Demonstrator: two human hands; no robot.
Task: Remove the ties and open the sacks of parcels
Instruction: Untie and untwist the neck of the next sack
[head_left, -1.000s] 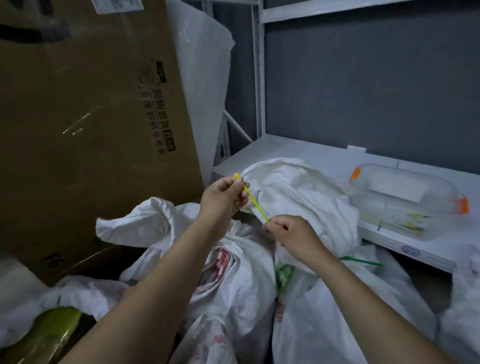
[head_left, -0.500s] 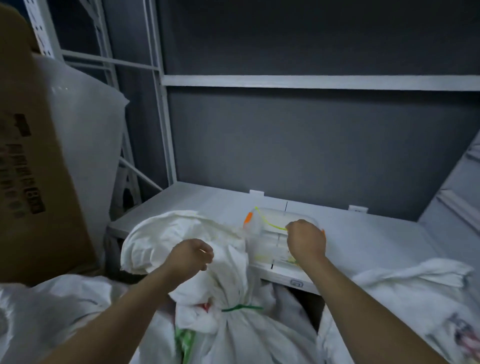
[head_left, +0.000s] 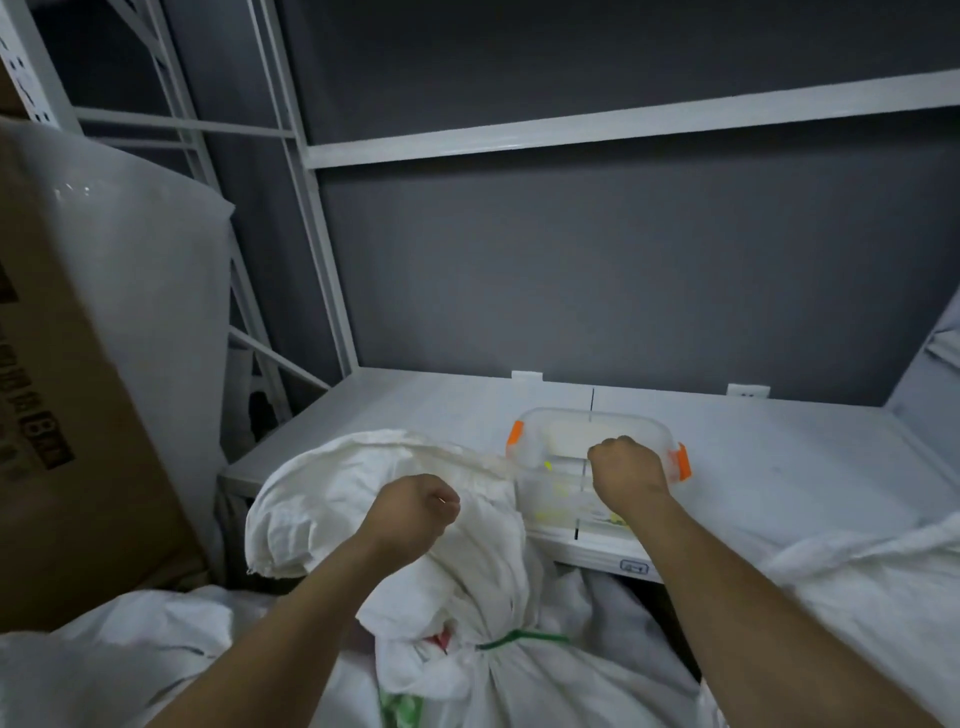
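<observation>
Sack (head_left: 483, 582), head view: lies against the shelf (head_left: 779, 467) front, neck cinched by a green tie (head_left: 519, 638). Right hand (head_left: 626, 467) is fisted over the clear tub (head_left: 561, 431), left hand (head_left: 415, 512) fisted above the sack; what either holds cannot be told. Advise releasing well inside the tub, then loosening the green tie at the neck.

2 curled fists at the shelf (head_left: 789, 467)
Left hand (head_left: 413, 514) above the white sack (head_left: 332, 499) with green tie (head_left: 519, 638); right hand (head_left: 626, 467) above the clear box (head_left: 558, 439).
</observation>
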